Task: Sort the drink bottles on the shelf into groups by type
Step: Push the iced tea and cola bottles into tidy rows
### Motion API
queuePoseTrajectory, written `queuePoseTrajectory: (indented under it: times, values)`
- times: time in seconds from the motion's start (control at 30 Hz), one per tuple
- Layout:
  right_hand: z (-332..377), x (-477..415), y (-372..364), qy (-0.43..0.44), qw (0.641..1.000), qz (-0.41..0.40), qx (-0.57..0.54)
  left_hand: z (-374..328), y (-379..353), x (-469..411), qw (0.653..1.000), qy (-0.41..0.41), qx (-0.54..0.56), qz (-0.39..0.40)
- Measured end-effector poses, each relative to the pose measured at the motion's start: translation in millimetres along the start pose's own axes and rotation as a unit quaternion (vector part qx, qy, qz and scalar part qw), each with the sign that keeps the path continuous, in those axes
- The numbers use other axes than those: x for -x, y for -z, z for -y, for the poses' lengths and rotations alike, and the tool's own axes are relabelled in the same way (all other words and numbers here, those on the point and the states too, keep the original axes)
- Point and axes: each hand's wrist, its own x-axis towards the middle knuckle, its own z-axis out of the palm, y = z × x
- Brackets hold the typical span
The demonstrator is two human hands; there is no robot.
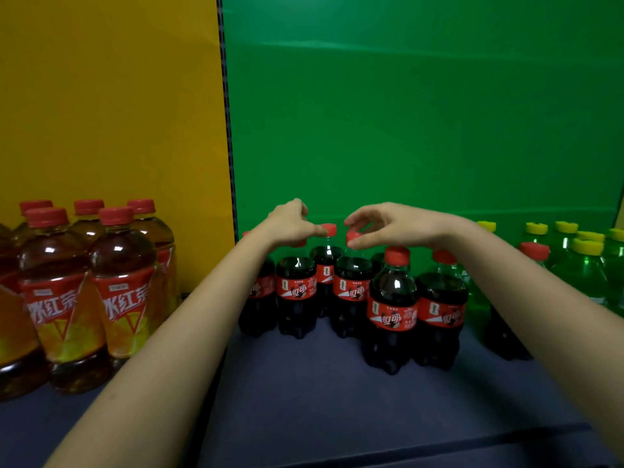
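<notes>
Several small cola bottles with red caps and red labels stand grouped mid-shelf; the nearest cola bottle point(391, 309) is at the front. My left hand point(290, 224) rests curled over the top of a cola bottle point(296, 292) in the row behind and hides its cap. My right hand point(388, 228) pinches the red cap of the neighbouring cola bottle point(351, 288) between thumb and fingers. Green soda bottles point(584, 268) with yellow caps stand at the right. One more red-capped cola bottle point(533, 251) stands beside them, mostly hidden by my right forearm.
Large iced tea bottles point(125, 292) with red caps fill the left bay, in front of a yellow backing. A perforated upright post point(229, 146) divides that bay from the green-backed one. The dark blue shelf surface point(320, 393) lies in front of the colas.
</notes>
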Motion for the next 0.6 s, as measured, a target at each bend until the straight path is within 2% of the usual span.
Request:
queuePoseTrajectory:
  times: [0.13,0.3,0.6]
  values:
    - [-3,-9,-1,-0.023,0.998,0.059,0.024,-3,-5,-20,0.993,0.022,-0.028,0.116]
    - [-5,-23,4,-0.046,0.991,0.114,0.051,-14,-4,-38,0.972,0.055,-0.078,0.214]
    - [4,-36,0,-0.062,0.973,0.161,0.153,-17,-4,-52,0.934,0.089,-0.146,0.314]
